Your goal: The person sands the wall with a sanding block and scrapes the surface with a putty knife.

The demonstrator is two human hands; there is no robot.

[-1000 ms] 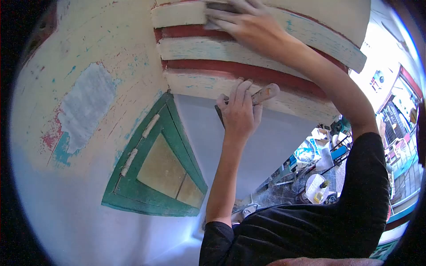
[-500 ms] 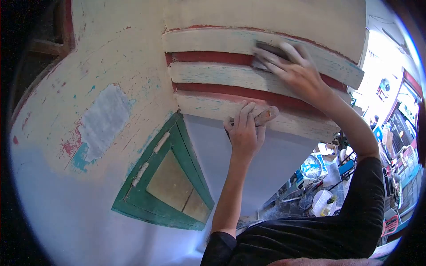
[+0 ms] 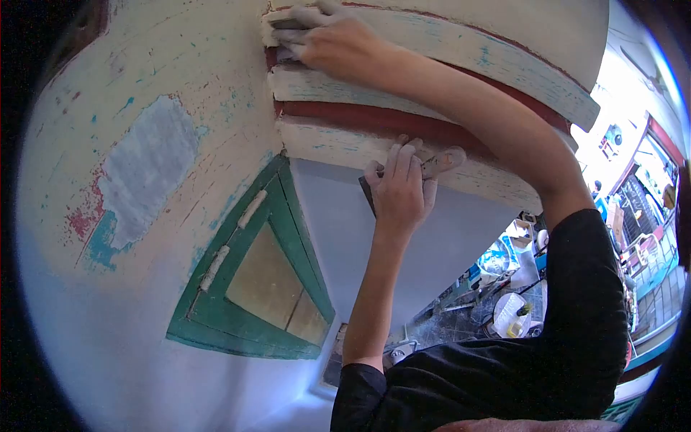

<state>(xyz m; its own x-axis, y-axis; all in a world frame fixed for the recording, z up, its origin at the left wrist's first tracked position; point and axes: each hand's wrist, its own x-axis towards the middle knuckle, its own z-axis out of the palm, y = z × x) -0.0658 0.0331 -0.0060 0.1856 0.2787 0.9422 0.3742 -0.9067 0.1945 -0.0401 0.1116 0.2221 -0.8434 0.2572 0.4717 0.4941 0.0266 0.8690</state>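
My right hand (image 3: pixel 324 39) is at the left end of the upper cream board (image 3: pixel 432 36), near the wall corner. Its dusty fingers are wrapped round a dark flat pad, mostly hidden, pressed to the board. Lower down, my left hand (image 3: pixel 403 180) rests at the edge of the lowest board (image 3: pixel 324 144). It grips a scraper with a worn, rounded handle (image 3: pixel 445 163) and a dark blade (image 3: pixel 367 191). Red grooves (image 3: pixel 345 115) run between the boards, and the paint is scuffed with blue flecks.
A green-framed panel (image 3: pixel 252 288) is below left. The wall has a grey patch (image 3: pixel 151 169) among chipped paint. Down at the right are a round white table (image 3: pixel 509 313), a paint-smeared bucket (image 3: pixel 497 259) and household clutter.
My right hand has moved left along the boards to the wall corner with the pad. My left hand stays at the lowest board with the scraper. The view has shifted slightly.
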